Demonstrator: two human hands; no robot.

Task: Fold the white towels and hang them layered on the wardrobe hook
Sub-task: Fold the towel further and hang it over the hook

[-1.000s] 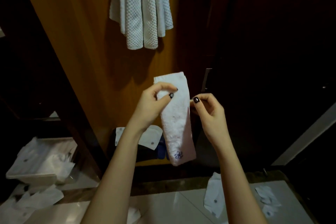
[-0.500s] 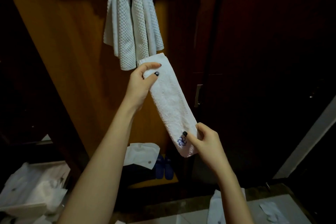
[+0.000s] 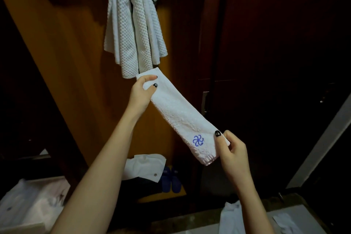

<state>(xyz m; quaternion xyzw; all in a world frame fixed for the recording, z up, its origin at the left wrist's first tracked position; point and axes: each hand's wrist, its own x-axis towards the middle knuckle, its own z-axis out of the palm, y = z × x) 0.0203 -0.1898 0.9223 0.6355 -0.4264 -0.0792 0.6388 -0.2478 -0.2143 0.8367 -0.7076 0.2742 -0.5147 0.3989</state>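
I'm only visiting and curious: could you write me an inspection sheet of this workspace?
Surface: pale surface at the bottom, white cloths on it.
Job's things: waffle towels hang bunched on the wardrobe panel; folded towel with blue emblem held just below.
Clutter: white garment, blue slippers low in the wardrobe.
Grips: left hand pinches the towel's upper end, right hand its lower end.
Cables: nothing seen.
Surroundings: dark doors, dim light.

The right hand [image 3: 230,150] has dropped to pinch the folded towel [image 3: 182,114] at its lower end, stretching it slantwise.
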